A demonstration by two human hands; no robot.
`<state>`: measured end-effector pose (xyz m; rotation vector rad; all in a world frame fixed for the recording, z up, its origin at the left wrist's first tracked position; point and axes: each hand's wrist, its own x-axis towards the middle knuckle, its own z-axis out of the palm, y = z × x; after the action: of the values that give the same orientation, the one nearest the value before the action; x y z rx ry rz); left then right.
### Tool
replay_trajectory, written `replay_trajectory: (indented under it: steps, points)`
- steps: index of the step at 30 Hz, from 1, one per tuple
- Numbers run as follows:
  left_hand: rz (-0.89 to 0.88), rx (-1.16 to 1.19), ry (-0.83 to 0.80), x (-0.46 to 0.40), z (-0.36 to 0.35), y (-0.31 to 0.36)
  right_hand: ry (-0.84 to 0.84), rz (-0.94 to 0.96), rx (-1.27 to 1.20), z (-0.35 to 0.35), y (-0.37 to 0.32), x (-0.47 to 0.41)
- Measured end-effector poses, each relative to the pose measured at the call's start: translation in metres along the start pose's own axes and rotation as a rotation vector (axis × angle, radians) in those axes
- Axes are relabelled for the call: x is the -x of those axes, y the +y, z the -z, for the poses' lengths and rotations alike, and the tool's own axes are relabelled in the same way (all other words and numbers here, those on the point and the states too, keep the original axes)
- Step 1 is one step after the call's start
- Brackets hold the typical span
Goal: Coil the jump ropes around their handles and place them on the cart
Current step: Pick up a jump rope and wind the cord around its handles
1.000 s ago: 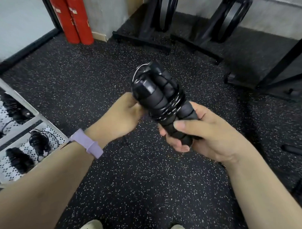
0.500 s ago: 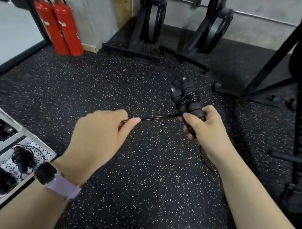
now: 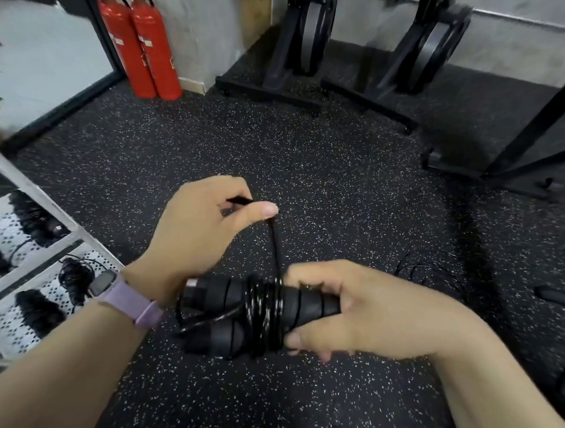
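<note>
Several turns of thin black cord already ring the pair of black foam jump-rope handles [image 3: 246, 317], which the right hand [image 3: 358, 310] grips side by side above the speckled rubber floor [image 3: 304, 149]. The left hand [image 3: 204, 226] pinches the taut black rope strand [image 3: 277, 246] above them. Coiled ropes lie on the white perforated cart shelf [image 3: 9, 322] at left, so this rope looks partly wound, with more loose cord [image 3: 430, 269] on the floor to finish.
</note>
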<state>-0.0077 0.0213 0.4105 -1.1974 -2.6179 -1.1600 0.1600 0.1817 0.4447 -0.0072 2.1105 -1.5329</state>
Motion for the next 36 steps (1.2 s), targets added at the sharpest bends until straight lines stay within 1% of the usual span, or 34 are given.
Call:
replay_trajectory:
  steps: [1,2,3,4,5,6,7,8,9,11,12,14,17,19,21,22,23,24,25,27,29,31,33,36]
  points:
    - [0.039,0.030,-0.022,0.001,-0.006,-0.010,0.018,0.064,-0.087,0.002,0.000,0.004]
    - [0.074,0.085,-0.078,0.002,-0.010,-0.013,0.033,0.127,-0.160,0.003,0.002,0.004]
    - [0.140,0.222,-0.133,0.004,-0.016,-0.020,0.054,0.187,-0.228,0.004,0.004,0.003]
    - [0.189,0.374,-0.206,0.005,-0.022,-0.024,0.092,0.241,-0.296,0.005,0.008,0.001]
    - [0.204,0.465,-0.265,0.006,-0.026,-0.025,0.150,0.285,-0.372,0.006,0.012,-0.002]
    - [0.244,0.476,-0.297,0.005,-0.028,-0.023,0.223,0.318,-0.458,0.009,0.016,-0.004]
    - [0.280,0.434,-0.317,0.006,-0.028,-0.016,0.299,0.339,-0.553,0.013,0.019,-0.005]
    - [0.272,0.365,-0.321,0.006,-0.027,-0.007,0.369,0.349,-0.638,0.017,0.022,-0.006]
    - [0.242,0.265,-0.292,0.007,-0.025,0.004,0.430,0.348,-0.696,0.020,0.023,-0.007]
    - [0.213,0.248,-0.255,0.010,-0.019,0.019,0.515,0.331,-0.743,0.024,0.024,-0.009]
    - [0.216,0.250,-0.248,0.009,-0.019,0.021,0.535,0.323,-0.753,0.024,0.025,-0.011]
    - [0.210,0.166,-0.254,0.009,-0.022,0.018,0.536,0.321,-0.787,0.024,0.026,-0.013]
    - [0.180,0.021,-0.298,0.012,-0.019,0.016,0.506,0.350,-0.932,0.029,0.030,-0.011]
    - [0.197,-0.098,-0.313,0.014,-0.013,0.013,0.589,0.369,-0.953,0.036,0.034,-0.006]
    - [0.181,-0.268,-0.277,0.013,-0.006,0.007,0.800,0.322,-0.862,0.045,0.041,-0.001]
    - [0.158,-0.320,-0.246,0.012,-0.002,0.004,0.921,0.262,-0.753,0.049,0.045,0.001]
    - [0.130,-0.355,-0.206,0.011,0.001,0.002,1.022,0.178,-0.595,0.051,0.049,0.002]
    - [0.084,-0.394,-0.152,0.009,0.003,0.001,1.085,0.080,-0.397,0.052,0.052,0.002]
    - [0.034,-0.441,-0.099,0.008,0.004,0.002,1.091,-0.016,-0.189,0.051,0.055,0.002]
    - [-0.077,-0.494,-0.010,0.006,0.004,0.003,0.974,-0.160,0.161,0.047,0.056,-0.002]
    - [-0.172,-0.481,0.054,0.004,0.004,0.004,0.834,-0.201,0.334,0.041,0.050,-0.009]
    - [-0.222,-0.407,0.082,0.003,0.003,0.007,0.702,-0.218,0.454,0.033,0.042,-0.017]
    - [-0.180,-0.254,0.078,0.001,0.003,0.007,0.566,-0.228,0.519,0.024,0.035,-0.024]
    - [-0.045,-0.045,-0.013,0.000,0.000,0.002,0.427,-0.193,0.448,0.006,0.022,-0.027]
